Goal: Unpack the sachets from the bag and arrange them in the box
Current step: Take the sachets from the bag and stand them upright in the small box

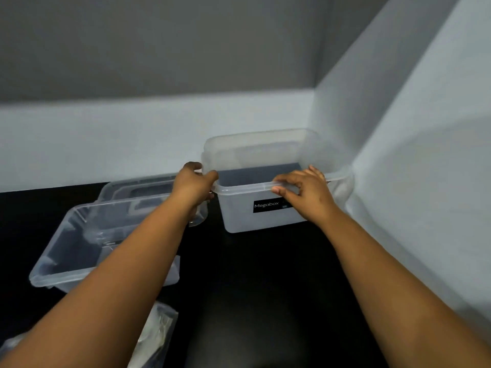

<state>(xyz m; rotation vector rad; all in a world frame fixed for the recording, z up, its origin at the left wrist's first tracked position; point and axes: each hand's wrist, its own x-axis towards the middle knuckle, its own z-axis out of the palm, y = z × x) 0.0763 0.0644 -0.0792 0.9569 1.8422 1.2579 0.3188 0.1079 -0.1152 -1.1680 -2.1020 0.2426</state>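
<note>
With the left hand (195, 181) gripping the near-left corner and the right hand (305, 189) clamped over the near rim, the empty translucent Megabox container (265, 216) in the counter's back-right corner should handle as light, rigid, slightly slippery plastic.

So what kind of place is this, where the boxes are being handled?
Probably a home or storeroom corner, though that's uncertain. A dark black countertop meets plain pale walls, and clear plastic storage boxes stand on it: one labelled Megabox, gripped at the rim by both hands, another at left.
</note>
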